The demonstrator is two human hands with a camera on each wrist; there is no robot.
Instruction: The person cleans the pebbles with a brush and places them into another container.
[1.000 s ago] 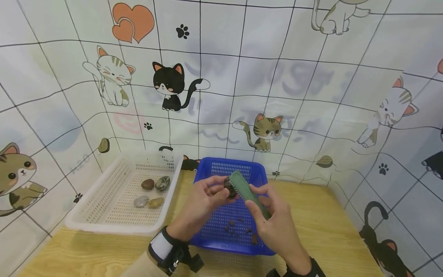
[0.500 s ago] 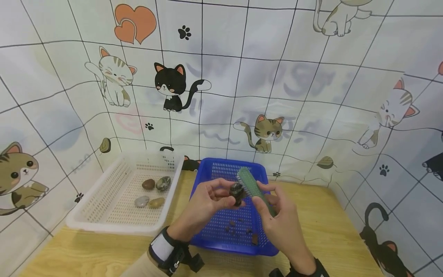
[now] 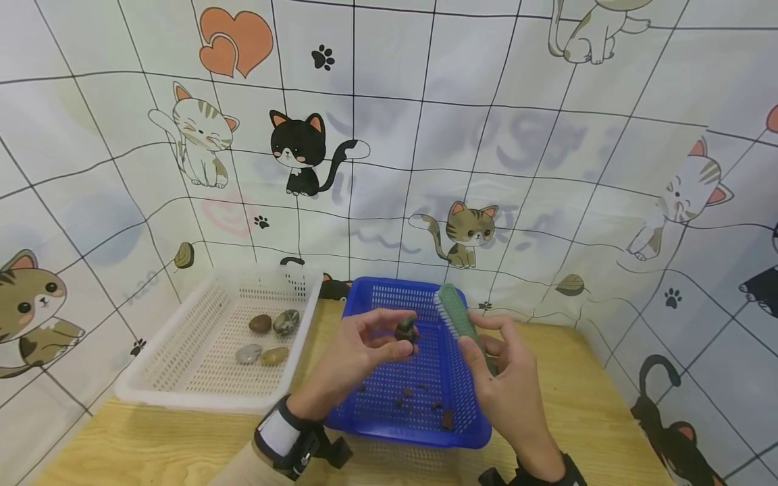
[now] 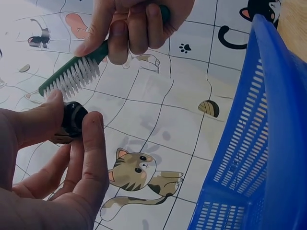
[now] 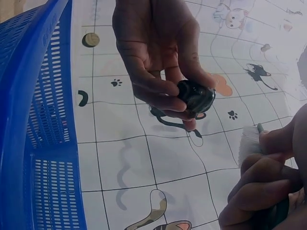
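Between thumb and fingers my left hand (image 3: 358, 351) pinches a dark, shiny stone (image 3: 405, 329) above the blue basket (image 3: 407, 440). The stone (image 4: 74, 119) looks black with a paler band in the left wrist view. My right hand (image 3: 507, 378) grips a green brush (image 3: 452, 307) by its handle, white bristles facing the stone. In the head view a gap separates bristles and stone. The right wrist view has the bristles (image 5: 249, 143) apart from the stone (image 5: 196, 97) too. Part of the brush handle is hidden by the right fingers.
Small brown bits (image 3: 446, 419) lie on the blue basket's floor. To the left, a white basket (image 3: 200, 406) holds several stones, among them a brown one (image 3: 260, 324) and a yellowish one (image 3: 274, 356). Both stand on a wooden table (image 3: 547, 391) before a cat-patterned wall covering (image 3: 377, 135).
The brush has moved right, from against the stone to a clear distance from it. The left hand has turned the stone and still pinches it.
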